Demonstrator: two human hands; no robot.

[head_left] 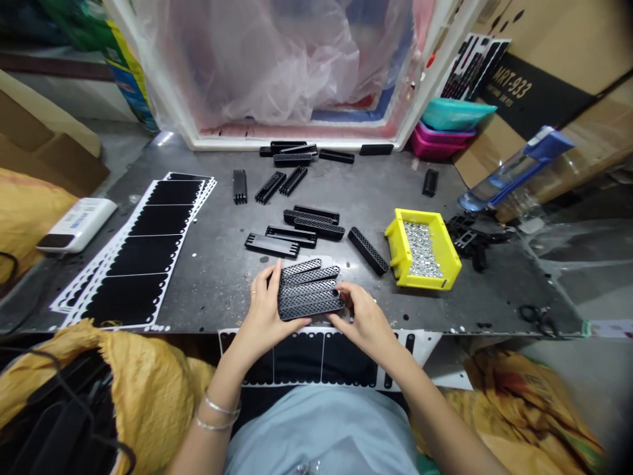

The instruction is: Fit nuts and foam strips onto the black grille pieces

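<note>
My left hand and my right hand grip a stack of black perforated plastic strips from both ends, just above the steel worktable. Several strips lie fanned out in the stack. Nearest my right hand, a single black mesh strip rests on the table. Further black plastic parts lie in loose groups beyond my hands. Sheets of black scalloped stickers on white backing spread to the left, with another sheet below the table's near edge.
A yellow bin of small metal pieces stands to the right, beside a heap of black parts and scissors. A white power bank sits at the left edge. Stacked pink and teal baskets and cardboard stand behind.
</note>
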